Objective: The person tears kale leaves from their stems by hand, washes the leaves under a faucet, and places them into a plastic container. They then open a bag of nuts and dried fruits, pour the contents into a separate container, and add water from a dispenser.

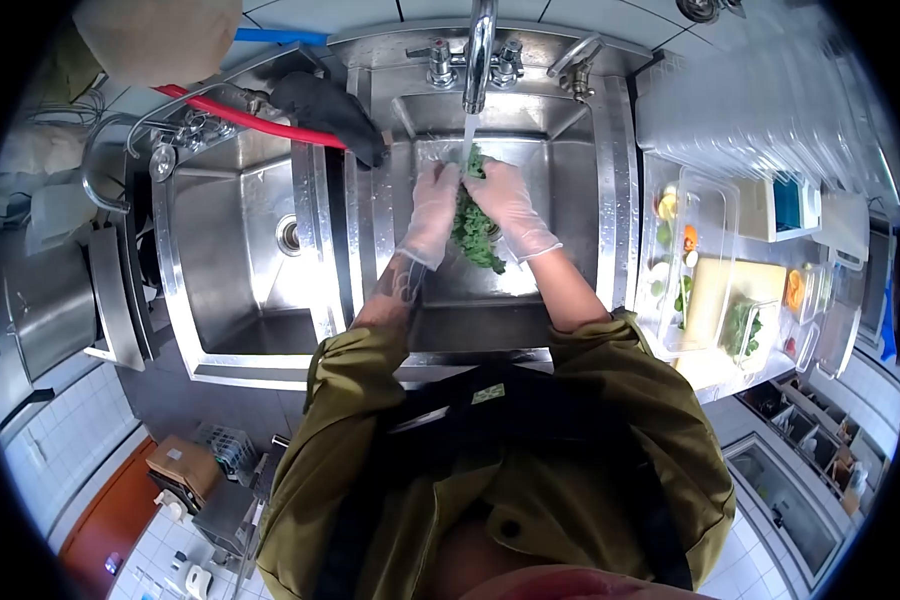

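Both my hands wear clear disposable gloves and meet under the running tap (pixel 477 80) over a steel sink (pixel 440 318). Between them hangs a bunch of curly kale (pixel 478 236), its leaves drooping into the basin. Fingers of my left hand (pixel 433 208) are closed round its upper left side. My right hand (pixel 505 200) grips it from the right, near the top. A stream of water falls onto the greens at the fingertips. The fingertips are partly hidden by leaves and by each other.
Left of me is a second sink basin (pixel 232 250), with a red hose (pixel 260 122) and a dark cloth (pixel 320 105) behind. To the right stand stacked clear containers (pixel 740 110), a tray of cut vegetables (pixel 670 270), a pale cutting board (pixel 715 290) and a box of greens (pixel 743 330).
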The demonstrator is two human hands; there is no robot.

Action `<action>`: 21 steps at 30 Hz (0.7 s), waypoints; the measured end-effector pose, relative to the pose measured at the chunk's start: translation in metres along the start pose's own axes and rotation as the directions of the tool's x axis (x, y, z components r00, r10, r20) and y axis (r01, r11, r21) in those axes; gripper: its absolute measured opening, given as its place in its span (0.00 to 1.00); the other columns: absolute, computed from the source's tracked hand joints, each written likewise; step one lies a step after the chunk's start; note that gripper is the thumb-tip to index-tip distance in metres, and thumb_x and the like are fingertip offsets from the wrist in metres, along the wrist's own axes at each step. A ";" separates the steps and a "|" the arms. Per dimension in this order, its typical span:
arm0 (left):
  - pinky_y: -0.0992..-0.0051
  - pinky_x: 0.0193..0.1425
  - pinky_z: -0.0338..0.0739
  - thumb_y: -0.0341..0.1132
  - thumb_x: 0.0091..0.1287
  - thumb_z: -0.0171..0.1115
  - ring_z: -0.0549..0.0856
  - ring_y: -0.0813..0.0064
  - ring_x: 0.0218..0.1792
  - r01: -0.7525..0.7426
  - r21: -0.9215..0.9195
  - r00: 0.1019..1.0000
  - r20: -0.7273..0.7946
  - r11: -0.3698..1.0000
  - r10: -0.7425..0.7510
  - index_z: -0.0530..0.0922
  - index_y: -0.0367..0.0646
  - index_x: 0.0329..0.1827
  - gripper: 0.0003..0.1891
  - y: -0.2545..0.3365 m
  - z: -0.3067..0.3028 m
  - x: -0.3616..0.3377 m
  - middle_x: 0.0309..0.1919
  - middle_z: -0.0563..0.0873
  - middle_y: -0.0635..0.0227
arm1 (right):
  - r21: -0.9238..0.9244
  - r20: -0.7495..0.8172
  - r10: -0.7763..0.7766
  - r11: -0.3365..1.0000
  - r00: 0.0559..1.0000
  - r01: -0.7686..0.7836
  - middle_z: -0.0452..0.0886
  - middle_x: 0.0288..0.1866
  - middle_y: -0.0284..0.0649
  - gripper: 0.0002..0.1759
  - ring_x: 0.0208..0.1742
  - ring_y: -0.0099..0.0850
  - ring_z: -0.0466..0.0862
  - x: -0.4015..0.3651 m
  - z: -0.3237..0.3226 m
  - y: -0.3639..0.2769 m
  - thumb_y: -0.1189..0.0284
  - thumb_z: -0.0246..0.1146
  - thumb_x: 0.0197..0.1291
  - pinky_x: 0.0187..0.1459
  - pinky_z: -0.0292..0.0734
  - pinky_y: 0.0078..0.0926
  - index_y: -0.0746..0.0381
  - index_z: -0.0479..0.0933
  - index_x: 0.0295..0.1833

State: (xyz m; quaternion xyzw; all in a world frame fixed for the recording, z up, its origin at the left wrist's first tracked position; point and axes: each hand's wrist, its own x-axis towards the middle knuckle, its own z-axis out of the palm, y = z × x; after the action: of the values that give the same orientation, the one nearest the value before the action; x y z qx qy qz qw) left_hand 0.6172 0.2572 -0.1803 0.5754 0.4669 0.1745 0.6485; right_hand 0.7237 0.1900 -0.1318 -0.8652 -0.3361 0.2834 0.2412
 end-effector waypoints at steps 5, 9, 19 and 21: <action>0.76 0.49 0.71 0.38 0.67 0.61 0.78 0.78 0.41 -0.236 0.028 0.971 -0.037 0.971 0.237 0.80 0.40 0.47 0.12 -0.014 -0.006 0.021 0.39 0.83 0.71 | 0.660 0.336 0.058 0.698 0.940 -0.279 0.86 0.40 0.40 0.12 0.39 0.31 0.86 0.006 -0.012 0.021 0.72 0.66 0.57 0.44 0.79 0.29 0.66 0.81 0.45; 0.81 0.44 0.70 0.35 0.66 0.62 0.76 0.84 0.38 -0.075 -0.356 0.985 -0.171 0.931 0.014 0.79 0.40 0.45 0.09 0.005 -0.005 0.003 0.36 0.81 0.75 | 0.831 0.532 -0.126 0.268 0.837 -0.488 0.84 0.45 0.37 0.16 0.40 0.28 0.85 0.015 -0.012 0.037 0.74 0.65 0.59 0.45 0.80 0.28 0.67 0.76 0.52; 0.79 0.36 0.74 0.36 0.69 0.58 0.80 0.81 0.34 0.001 -0.547 0.994 -0.094 0.837 -0.063 0.77 0.41 0.47 0.09 0.056 -0.025 -0.002 0.36 0.82 0.71 | 0.835 0.524 -0.194 -0.078 0.829 -0.545 0.80 0.51 0.39 0.21 0.51 0.31 0.79 0.042 -0.010 -0.004 0.61 0.59 0.64 0.58 0.72 0.31 0.63 0.73 0.57; 0.79 0.38 0.75 0.36 0.69 0.58 0.81 0.80 0.35 0.086 -0.488 0.991 -0.050 0.868 -0.127 0.77 0.41 0.47 0.09 0.058 -0.018 0.020 0.37 0.82 0.70 | 0.837 0.513 -0.111 -0.153 0.851 -0.525 0.79 0.53 0.40 0.22 0.51 0.32 0.79 0.036 -0.027 -0.004 0.64 0.62 0.63 0.58 0.72 0.30 0.64 0.71 0.58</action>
State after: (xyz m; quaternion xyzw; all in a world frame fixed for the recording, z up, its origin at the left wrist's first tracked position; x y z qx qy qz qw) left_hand 0.6312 0.2993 -0.1340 0.3603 0.4652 0.2729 0.7611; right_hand 0.7614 0.2119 -0.1220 -0.3487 0.0976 0.6493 0.6688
